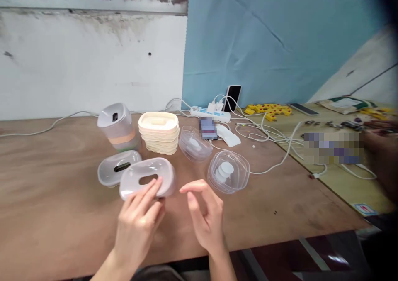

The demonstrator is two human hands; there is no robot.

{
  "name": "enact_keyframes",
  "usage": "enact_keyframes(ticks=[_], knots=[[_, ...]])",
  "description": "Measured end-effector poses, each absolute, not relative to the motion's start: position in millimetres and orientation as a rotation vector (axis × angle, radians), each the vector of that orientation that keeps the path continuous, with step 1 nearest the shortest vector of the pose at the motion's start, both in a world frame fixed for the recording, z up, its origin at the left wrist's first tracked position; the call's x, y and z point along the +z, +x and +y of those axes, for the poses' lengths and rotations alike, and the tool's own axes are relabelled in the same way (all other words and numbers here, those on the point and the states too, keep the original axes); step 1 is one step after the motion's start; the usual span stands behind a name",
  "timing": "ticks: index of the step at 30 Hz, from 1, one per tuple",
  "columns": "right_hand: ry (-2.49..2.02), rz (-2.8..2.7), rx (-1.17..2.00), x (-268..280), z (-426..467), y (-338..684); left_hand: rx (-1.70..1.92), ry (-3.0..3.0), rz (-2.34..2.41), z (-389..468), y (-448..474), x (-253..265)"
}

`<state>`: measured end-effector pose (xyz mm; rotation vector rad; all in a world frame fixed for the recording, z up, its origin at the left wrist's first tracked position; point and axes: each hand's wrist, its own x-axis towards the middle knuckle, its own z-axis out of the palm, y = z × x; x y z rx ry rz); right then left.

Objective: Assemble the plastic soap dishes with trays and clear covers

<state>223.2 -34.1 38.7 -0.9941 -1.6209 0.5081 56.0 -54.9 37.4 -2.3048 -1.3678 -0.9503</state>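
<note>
My left hand (138,221) grips the near edge of a glossy pale lilac-grey plastic cover (130,184) with an oval slot in its middle. Its fingers lie over the top near the slot; the underside is hidden. To the right of the cover, my right hand (205,214) holds nothing, its fingers curved and the thumb apart from them. A second cover (107,171) of the same kind rests just behind and left of the first. Farther back stands a stack of such covers (115,121), with peach and greenish ones lower down.
Beside the stacked covers is a pile of cream trays (158,133). Clear plastic containers (214,175) with white discs inside sit to the right. Behind are a power strip (209,114), a phone (233,96) and tangled white cables (267,135). Another person's hand (381,148) shows at far right.
</note>
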Motion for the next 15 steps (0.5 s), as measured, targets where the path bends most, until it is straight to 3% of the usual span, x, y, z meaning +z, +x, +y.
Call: enact_keyframes(ticks=[7,15], knots=[[-1.276,-1.604,0.513,4.9,-50.1,224.1,-0.876,-2.431,-1.489,-81.2,89.6,3.5],[-1.345,-1.903,0.221,62.0,-16.9,218.9,-0.807,-2.786,-1.458,-96.7,69.1,13.4]])
